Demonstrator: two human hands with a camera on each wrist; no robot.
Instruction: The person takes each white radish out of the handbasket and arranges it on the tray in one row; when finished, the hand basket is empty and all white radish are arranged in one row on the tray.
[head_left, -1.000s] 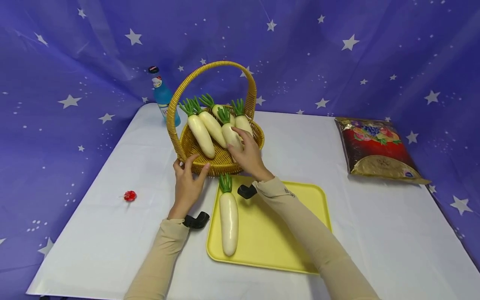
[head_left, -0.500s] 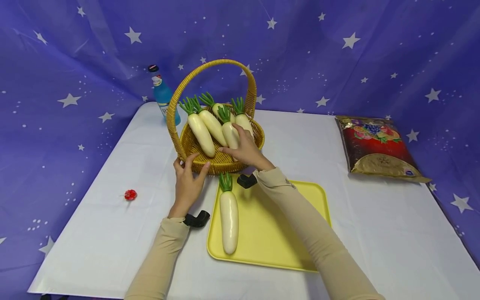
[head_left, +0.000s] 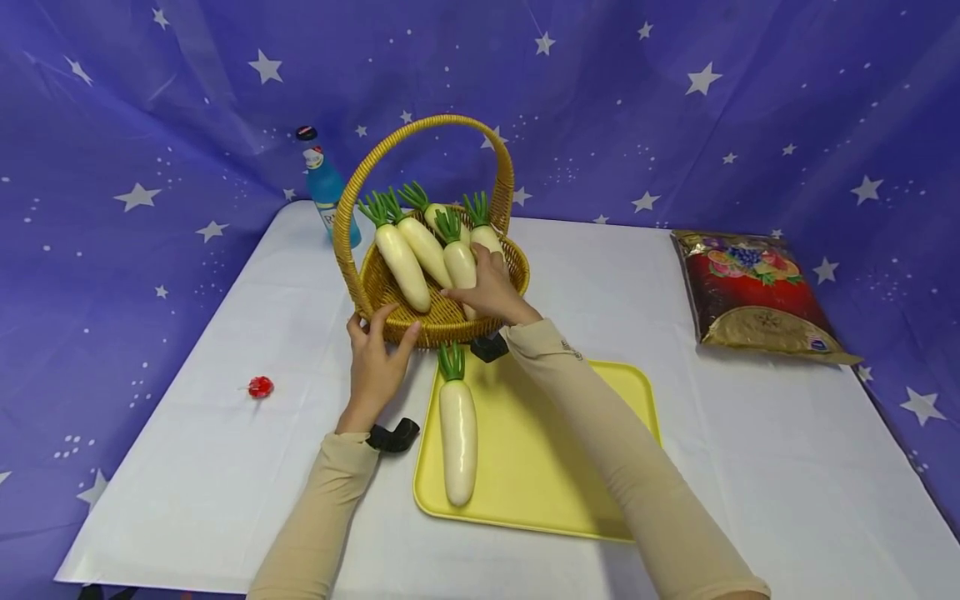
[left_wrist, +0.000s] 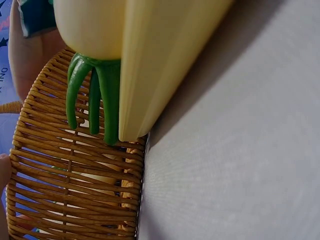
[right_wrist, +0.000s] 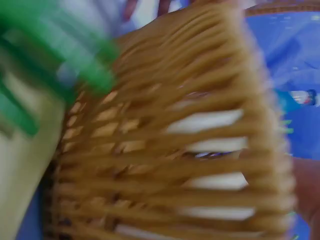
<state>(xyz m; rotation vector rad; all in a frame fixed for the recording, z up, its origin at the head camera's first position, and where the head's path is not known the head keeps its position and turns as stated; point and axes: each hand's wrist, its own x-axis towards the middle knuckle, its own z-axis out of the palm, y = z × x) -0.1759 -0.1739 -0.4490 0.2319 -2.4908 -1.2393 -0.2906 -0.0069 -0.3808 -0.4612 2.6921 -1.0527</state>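
A wicker basket (head_left: pixel 442 332) with an arched handle holds several white radishes with green tops. My left hand (head_left: pixel 375 371) grips its front left rim, thumb outside and fingers over the edge. My right hand (head_left: pixel 495 292) reaches over the front right rim and holds the front radish (head_left: pixel 460 265), thumb across it and fingers along its right side. Another radish (head_left: pixel 457 442) lies lengthwise on the yellow tray (head_left: pixel 555 475), its leaves toward the basket. In the left wrist view this radish (left_wrist: pixel 90 27) and the tray edge (left_wrist: pixel 155 65) stand close to the basket weave (left_wrist: pixel 75 170).
Behind the basket's left side stands a blue bottle (head_left: pixel 327 196). A red wrapped lollipop (head_left: pixel 260 387) lies on the white tabletop at the left. A shiny red and gold bag (head_left: pixel 757 292) lies at the back right. A starry purple cloth (head_left: pixel 600 100) hangs behind.
My right hand's fingers have slid to the right side of the front radish, and the thumb has moved left across it. The left hand stays on the rim.
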